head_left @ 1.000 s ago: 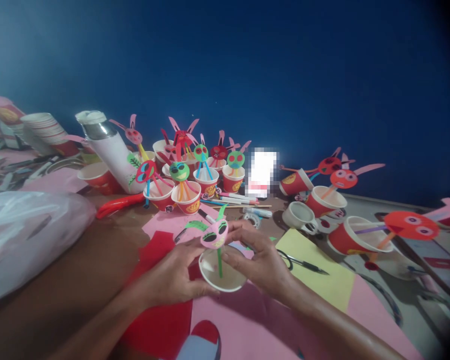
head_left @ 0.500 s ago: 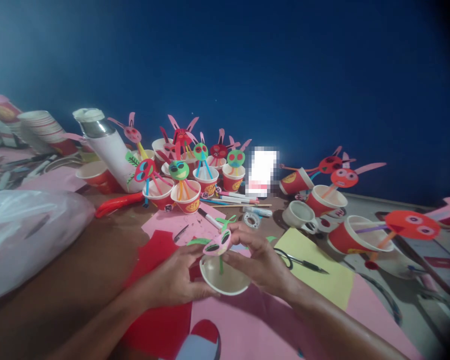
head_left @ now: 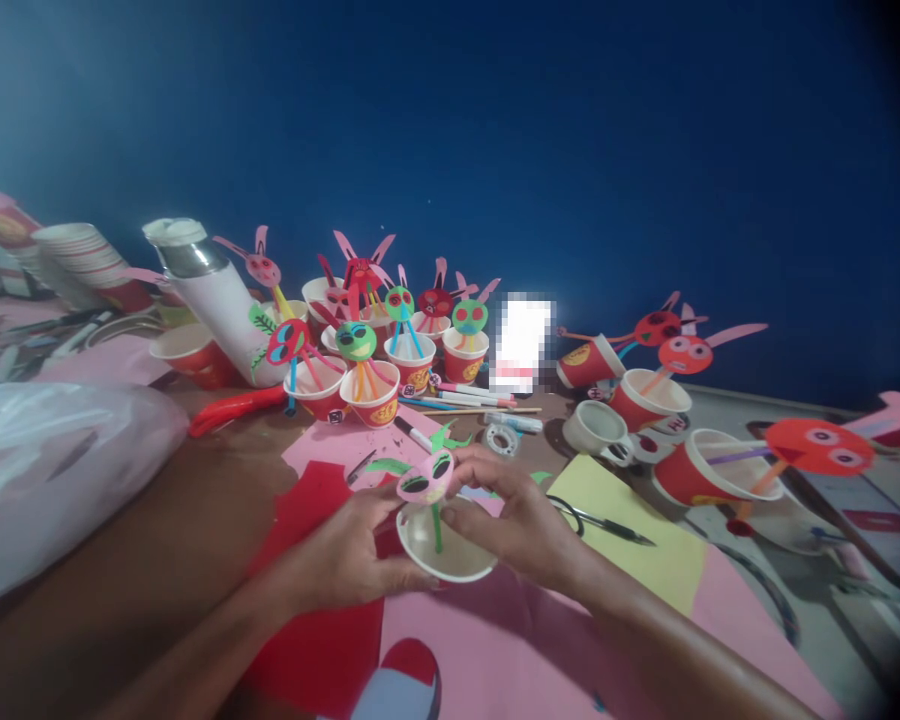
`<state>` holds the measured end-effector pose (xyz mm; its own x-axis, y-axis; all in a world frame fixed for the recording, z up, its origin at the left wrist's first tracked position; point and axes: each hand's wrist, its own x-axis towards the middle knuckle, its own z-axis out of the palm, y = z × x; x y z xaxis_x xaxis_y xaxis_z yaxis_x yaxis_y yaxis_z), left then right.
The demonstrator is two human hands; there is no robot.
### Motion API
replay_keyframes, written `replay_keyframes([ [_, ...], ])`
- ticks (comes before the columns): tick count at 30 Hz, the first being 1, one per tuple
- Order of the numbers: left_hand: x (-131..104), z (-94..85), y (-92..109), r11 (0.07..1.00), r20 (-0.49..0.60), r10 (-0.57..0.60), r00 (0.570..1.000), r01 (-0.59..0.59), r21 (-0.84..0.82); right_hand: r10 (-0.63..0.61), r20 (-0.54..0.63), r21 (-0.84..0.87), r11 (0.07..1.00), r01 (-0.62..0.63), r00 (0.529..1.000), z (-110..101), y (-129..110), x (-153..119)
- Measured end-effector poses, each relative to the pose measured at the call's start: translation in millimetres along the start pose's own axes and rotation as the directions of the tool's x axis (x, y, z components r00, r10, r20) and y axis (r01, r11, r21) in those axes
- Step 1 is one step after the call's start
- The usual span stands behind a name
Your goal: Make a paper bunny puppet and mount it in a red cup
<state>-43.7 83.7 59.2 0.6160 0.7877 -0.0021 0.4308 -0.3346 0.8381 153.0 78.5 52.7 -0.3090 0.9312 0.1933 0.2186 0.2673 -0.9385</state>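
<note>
A paper cup (head_left: pixel 461 555) with a white inside is between my two hands, its mouth tilted toward me. From it rises a green stem (head_left: pixel 438 528) that carries a pink paper face (head_left: pixel 426 478) with dark oval eyes and green ear-like strips on top. My left hand (head_left: pixel 345 555) grips the cup's left side, thumb near the lower rim. My right hand (head_left: pixel 521 515) is at the cup's right side, its thumb by the stem and its fingers bent beside the pink face. Whether the right fingertips touch the face is hard to tell.
Several red cups with paper faces, one with a green face (head_left: pixel 357 342), stand behind. A white mug (head_left: pixel 594 430), a pen on yellow paper (head_left: pixel 664 565), markers and a tape roll (head_left: pixel 501 438) lie around. Pink and red sheets (head_left: pixel 322 620) spread below; a plastic bag (head_left: pixel 67 480) lies left.
The pink face has shifted slightly left and up, showing more of the green stem. My right fingers have drawn back a little from the face. The cup has hardly moved.
</note>
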Motion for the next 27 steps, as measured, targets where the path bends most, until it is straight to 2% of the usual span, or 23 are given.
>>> replay_keyframes([
  [7, 2, -11.0, 19, 0.995, 0.05, -0.09, 0.995, 0.093, -0.048, -0.006, 0.01, -0.04, 0.999, 0.006, 1.0, -2, -2, -2],
  [13, 1, -16.3, 16, 0.988, -0.084, -0.154, 0.985, 0.154, -0.002, 0.116, 0.01, -0.102, 0.988, -0.114, 0.993, -23, -5, 2],
  [18, 1, -22.6, 11, 0.979, -0.148, -0.202, 0.968, 0.198, -0.043, 0.165, 0.139, -0.257, 0.958, -0.125, 0.976, -36, -12, 1],
  [23, 2, -24.8, 6, 0.98, -0.154, -0.19, 0.97, 0.179, -0.084, 0.196, 0.167, -0.336, 0.933, -0.131, 0.966, -31, -17, -2],
  [27, 2, -23.8, 1, 0.984, -0.155, -0.174, 0.972, 0.169, -0.046, 0.216, 0.12, -0.393, 0.907, -0.153, 0.969, -23, -13, -2],
])
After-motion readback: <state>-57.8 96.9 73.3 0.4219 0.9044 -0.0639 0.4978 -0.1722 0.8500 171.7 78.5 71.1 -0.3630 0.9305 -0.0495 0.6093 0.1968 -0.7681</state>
